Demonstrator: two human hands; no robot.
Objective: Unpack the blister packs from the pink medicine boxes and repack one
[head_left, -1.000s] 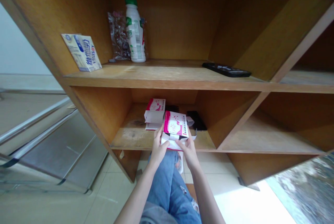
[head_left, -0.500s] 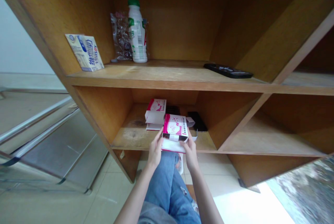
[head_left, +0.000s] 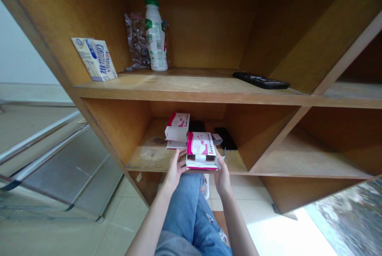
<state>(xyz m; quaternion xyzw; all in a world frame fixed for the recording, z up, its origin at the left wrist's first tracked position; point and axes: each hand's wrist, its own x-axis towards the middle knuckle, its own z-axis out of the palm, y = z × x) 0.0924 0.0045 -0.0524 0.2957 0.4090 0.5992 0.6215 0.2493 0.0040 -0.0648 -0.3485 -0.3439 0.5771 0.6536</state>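
Observation:
Between my two hands is a pink and white cardboard box (head_left: 199,144), its near end open with dark contents and a white strip showing inside. My left hand (head_left: 176,168) grips its left side. On the right side, my right hand (head_left: 221,172) has its fingers closed round the edge, by a raised side flap. A second pink and white box (head_left: 178,126), its white end flap open, lies on the lower shelf just behind and left of the held one. Dark items, partly hidden, lie beside it.
On the lower shelf (head_left: 149,156) a black flat object (head_left: 226,138) lies to the right. The upper shelf (head_left: 191,83) holds a Vitasoy carton (head_left: 97,61), a white bottle (head_left: 156,39) with a green cap, a clear plastic bag (head_left: 137,41) and a phone (head_left: 261,81). A metal-framed rack (head_left: 71,164) stands at left.
The box's near bottom flap, which stuck out toward me, is now folded up against the open end. My hands have shifted to the box's sides, the right one moving slightly outward.

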